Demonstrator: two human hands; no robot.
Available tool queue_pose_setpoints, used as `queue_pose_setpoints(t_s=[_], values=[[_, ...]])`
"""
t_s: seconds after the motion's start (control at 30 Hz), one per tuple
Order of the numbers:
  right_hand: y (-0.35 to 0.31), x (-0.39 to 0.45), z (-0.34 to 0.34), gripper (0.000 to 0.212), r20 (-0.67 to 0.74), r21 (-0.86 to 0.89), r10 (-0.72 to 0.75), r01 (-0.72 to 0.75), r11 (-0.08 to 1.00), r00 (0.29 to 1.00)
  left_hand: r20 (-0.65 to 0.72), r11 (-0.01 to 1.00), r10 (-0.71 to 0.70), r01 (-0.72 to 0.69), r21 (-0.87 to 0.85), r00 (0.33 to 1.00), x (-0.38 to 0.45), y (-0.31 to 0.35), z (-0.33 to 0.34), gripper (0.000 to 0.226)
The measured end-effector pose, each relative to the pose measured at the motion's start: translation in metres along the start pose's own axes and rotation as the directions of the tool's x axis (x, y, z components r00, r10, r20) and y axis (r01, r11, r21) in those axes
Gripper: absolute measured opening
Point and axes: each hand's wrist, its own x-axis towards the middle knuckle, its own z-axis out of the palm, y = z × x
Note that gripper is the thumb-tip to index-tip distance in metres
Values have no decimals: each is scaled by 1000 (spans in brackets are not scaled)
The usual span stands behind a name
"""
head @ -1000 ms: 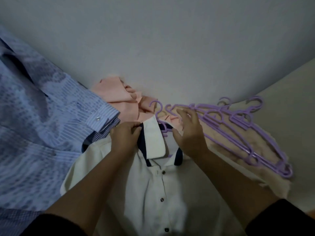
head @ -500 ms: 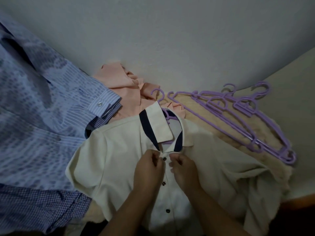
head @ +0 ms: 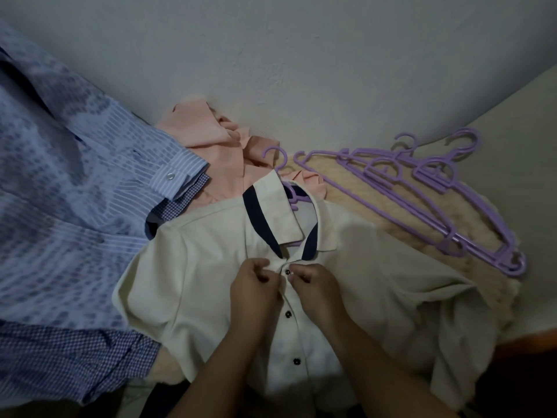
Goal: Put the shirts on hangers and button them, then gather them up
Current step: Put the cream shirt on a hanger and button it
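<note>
The cream shirt (head: 211, 276) with navy collar trim is lying at center frame on a purple hanger (head: 294, 194). The left hand (head: 253, 285) and right hand (head: 316, 285) are pinching its placket at the top button (head: 287, 271). Spare hangers (head: 437, 194) are lying at the right, a blue shirt (head: 75, 206) is crowding the left edge.
</note>
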Motion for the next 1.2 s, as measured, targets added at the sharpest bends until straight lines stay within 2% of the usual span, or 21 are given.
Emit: queue_pose_setpoints(t_s=[0.07,0.13,0.27,0.43,0.53,0.63,0.73,0.8,0.9,1.0,1.2], values=[[-4,2,3,17,-4,-18,-14,14,1000,1000,14,973,-111,112,-200,994,-1,0,0,19],[-6,5,4,18,-10,-3,-7,7,1000,1000,89,877,-219,236,-419,972,-1,3,-2,21],[-11,8,2,18,-7,46,74,-74,996,997,187,799,-235,300,-522,954,0,3,-5,24],[-11,14,3,27,45,-27,110,-109,994,993,217,784,-213,299,-543,953,1,0,-4,28],[-11,15,-1,24,40,-46,78,-77,996,996,211,802,-175,264,-536,962,2,-3,-2,32],[-14,14,-4,11,9,130,111,-111,985,994,204,817,-140,229,-530,969,2,-1,-1,29],[-18,11,-7,20,86,365,158,-179,914,984,217,798,-138,238,-553,966,4,0,0,27],[-20,9,-8,19,132,424,173,-213,880,976,220,806,-134,235,-543,966,5,-2,0,27],[-20,7,-11,18,128,407,149,-189,894,981,227,814,-141,244,-527,964,5,0,0,21],[-16,5,-8,23,59,365,136,-149,919,989,250,809,-162,274,-520,955,8,0,1,18],[-7,-3,-4,19,5,106,16,-16,994,1000,302,825,-161,296,-481,940,14,1,2,30]])
